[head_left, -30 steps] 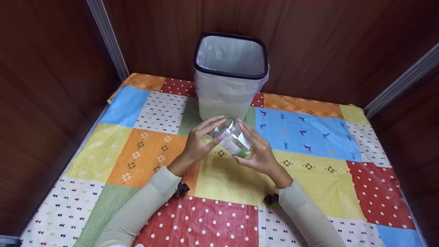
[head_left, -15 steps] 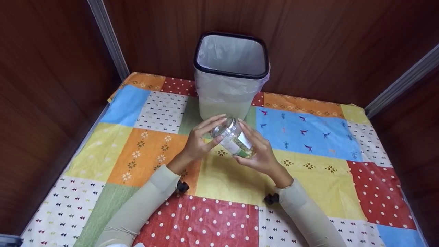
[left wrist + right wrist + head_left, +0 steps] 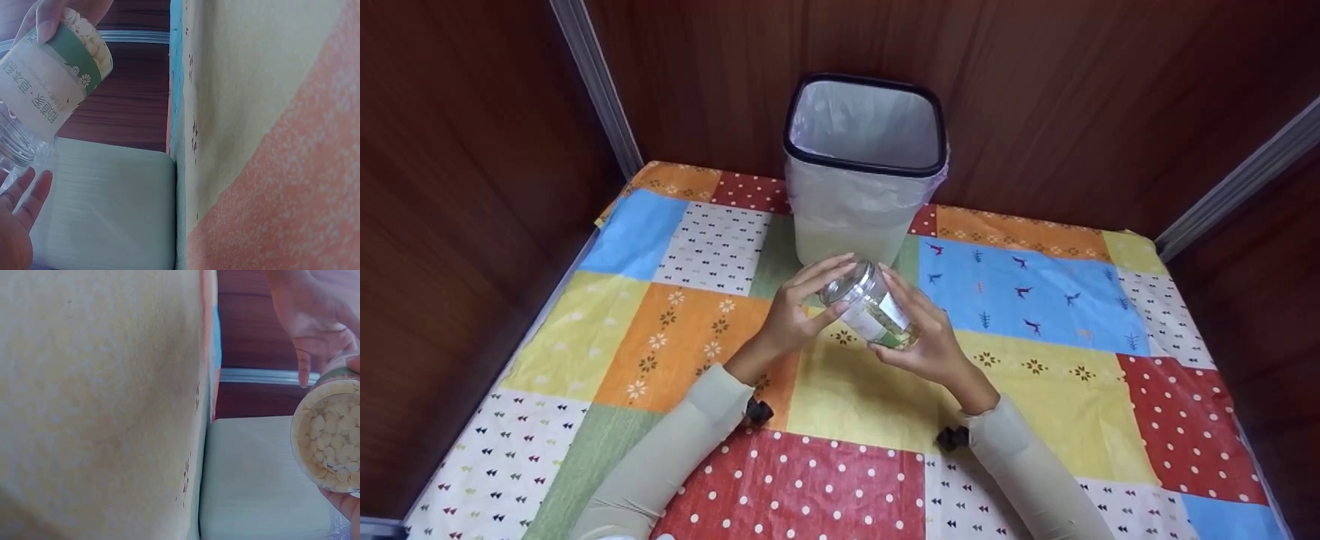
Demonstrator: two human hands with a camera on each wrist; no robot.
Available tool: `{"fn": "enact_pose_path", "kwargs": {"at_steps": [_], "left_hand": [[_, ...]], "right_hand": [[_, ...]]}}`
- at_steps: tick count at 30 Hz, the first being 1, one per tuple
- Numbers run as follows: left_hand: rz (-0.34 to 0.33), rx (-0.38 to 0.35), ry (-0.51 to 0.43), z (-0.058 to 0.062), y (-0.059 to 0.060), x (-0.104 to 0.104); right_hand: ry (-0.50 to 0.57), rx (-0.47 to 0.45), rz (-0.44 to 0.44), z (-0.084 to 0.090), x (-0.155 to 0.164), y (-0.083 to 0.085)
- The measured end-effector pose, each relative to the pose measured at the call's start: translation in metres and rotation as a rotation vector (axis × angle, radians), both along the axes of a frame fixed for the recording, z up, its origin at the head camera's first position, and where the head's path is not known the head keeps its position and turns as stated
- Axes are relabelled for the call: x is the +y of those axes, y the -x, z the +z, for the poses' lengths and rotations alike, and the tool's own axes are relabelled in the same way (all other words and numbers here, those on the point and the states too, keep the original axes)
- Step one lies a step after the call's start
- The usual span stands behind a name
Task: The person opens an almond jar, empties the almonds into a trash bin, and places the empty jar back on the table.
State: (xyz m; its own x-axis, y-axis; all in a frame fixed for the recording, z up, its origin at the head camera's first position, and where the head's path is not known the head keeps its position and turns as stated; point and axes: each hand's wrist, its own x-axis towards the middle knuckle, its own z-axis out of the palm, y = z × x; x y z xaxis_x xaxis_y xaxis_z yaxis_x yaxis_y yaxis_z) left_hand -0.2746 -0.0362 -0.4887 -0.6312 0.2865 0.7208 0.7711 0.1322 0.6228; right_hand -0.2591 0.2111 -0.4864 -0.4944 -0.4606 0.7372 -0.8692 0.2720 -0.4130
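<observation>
Dark-brown panels (image 3: 1035,97) are enclosing a patchwork-covered table (image 3: 855,487) behind and on both sides. On it, near the back panel, a whitish bin (image 3: 847,238) is standing upright, its black rim (image 3: 862,165) holding a translucent liner (image 3: 861,191). Left hand (image 3: 797,306) is gripping the clear end of a transparent jar (image 3: 873,310), fingers and thumb on opposite sides; right hand (image 3: 928,331) is clasping the body. Jar is tilting above the table, in front of the bin. White-and-green label (image 3: 48,79) is wrapping its side; small pale pieces (image 3: 337,444) are showing through the base.
</observation>
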Motion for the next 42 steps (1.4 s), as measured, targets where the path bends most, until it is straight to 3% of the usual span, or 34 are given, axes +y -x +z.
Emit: {"fn": "enact_pose_path", "kwargs": {"at_steps": [19, 31, 42], "left_hand": [[0.003, -0.009, 0.019, 0.0, -0.002, 0.0], [0.043, 0.008, 0.03, 0.002, -0.001, 0.001], [0.045, 0.007, 0.025, 0.003, -0.002, 0.001]], "right_hand": [[0.012, -0.016, -0.004, -0.001, 0.0, -0.001], [0.033, -0.024, -0.003, 0.031, -0.011, -0.023], [0.028, -0.021, -0.006, 0.019, -0.009, -0.015]]}}
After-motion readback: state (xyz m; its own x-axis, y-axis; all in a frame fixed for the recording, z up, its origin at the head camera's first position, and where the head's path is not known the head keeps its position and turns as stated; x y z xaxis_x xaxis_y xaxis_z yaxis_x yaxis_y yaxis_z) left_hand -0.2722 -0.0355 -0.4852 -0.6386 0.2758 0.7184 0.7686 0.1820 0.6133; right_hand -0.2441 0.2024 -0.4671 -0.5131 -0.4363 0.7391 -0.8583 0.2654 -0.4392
